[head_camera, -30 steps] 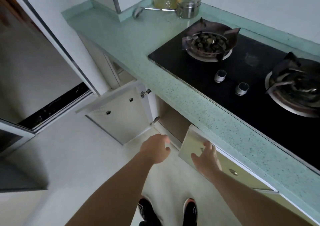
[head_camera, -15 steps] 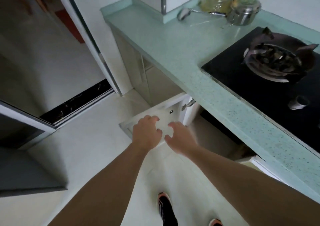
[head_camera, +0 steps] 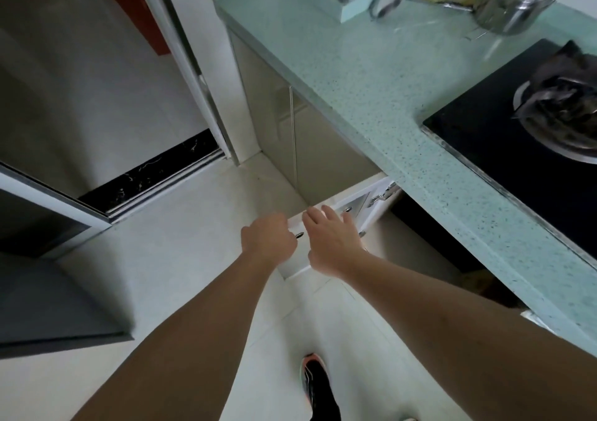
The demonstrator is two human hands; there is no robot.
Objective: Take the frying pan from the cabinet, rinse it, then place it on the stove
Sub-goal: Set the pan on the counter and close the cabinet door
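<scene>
Two hands out low, left hand curled at the open cabinet door, grip unclear, right hand just beside, fingers straight, stove set in the counter.

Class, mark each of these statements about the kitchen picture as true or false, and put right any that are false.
1. The white cabinet door under the counter stands open. True.
2. A frying pan sits on the burner of the black glass stove. False: the round metal burner carries nothing, and no frying pan is in view.
3. The right hand has its fingers straight and spread above the door. True.
4. The lidded steel pot stands on the floor. False: it stands on the speckled green countertop, at its far end.
</scene>
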